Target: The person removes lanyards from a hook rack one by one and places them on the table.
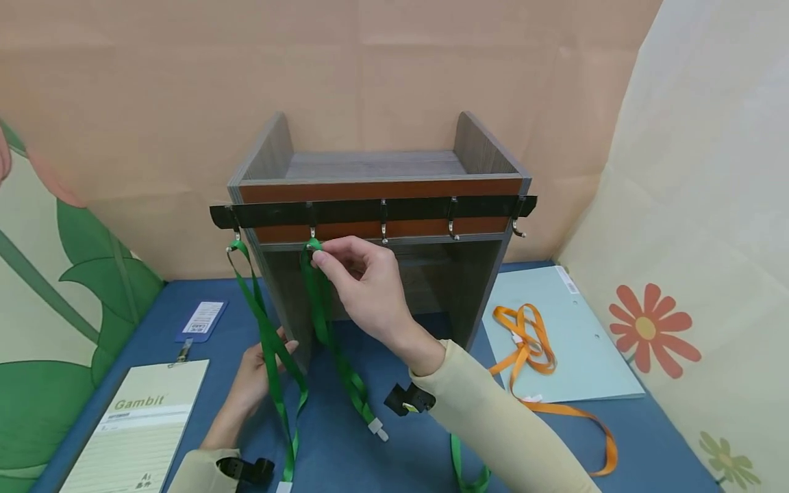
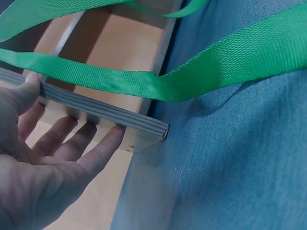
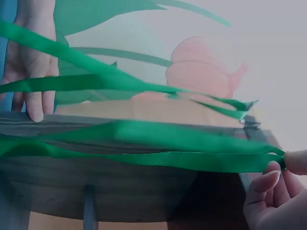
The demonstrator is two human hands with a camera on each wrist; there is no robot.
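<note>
The right hand (image 1: 370,287) is pinching the green lanyard (image 1: 320,308) by its loop (image 1: 314,244) at the second hook (image 1: 312,232) from left; the left hand (image 1: 254,375) is gripping the shelf (image 1: 382,190) edge. The webbing is hanging limp, likely light and soft, the loop offering surest hold.

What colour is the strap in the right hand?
Green; the strap shows best in the head view.

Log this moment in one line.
right hand: pinches green lanyard at second hook from left | left hand: grips left side panel | hung lanyard: on leftmost hook
</note>
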